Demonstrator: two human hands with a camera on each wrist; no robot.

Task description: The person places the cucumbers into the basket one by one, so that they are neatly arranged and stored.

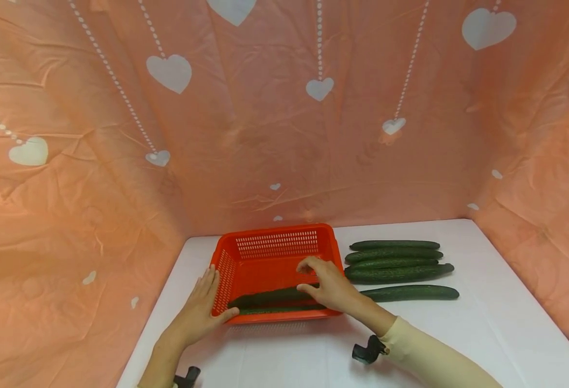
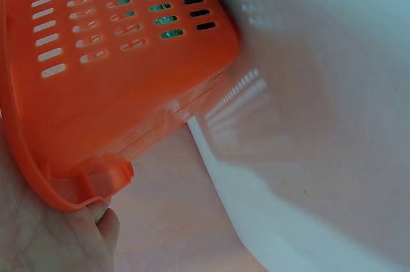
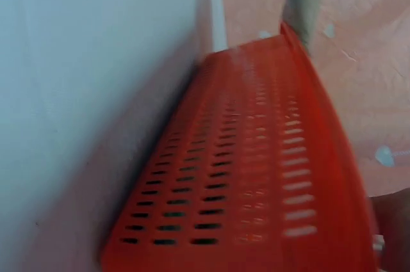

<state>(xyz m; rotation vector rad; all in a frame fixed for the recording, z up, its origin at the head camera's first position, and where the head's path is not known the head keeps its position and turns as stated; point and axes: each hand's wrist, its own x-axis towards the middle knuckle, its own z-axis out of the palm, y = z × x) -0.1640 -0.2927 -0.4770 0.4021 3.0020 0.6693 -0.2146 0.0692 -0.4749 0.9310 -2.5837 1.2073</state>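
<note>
On my feed the white table [image 1: 304, 355] carries the red basket [image 1: 275, 230]. Right of the basket lie five cucumbers [image 1: 396, 274]; at least two inner cucumbers [image 1: 275, 297] lie along its near wall. The left hand [image 1: 199, 310] rests at its near-left corner, fingers straight. Over its right end, the right hand [image 1: 330, 285] has thumb and fingers apart, seemingly holding nothing. I'd call this moving cucumbers in or out, direction unclear; next calls for one sure grasp, basket steadied.

Green cucumbers [image 1: 272, 297] inside and beside red basket [image 1: 260, 272].
</note>
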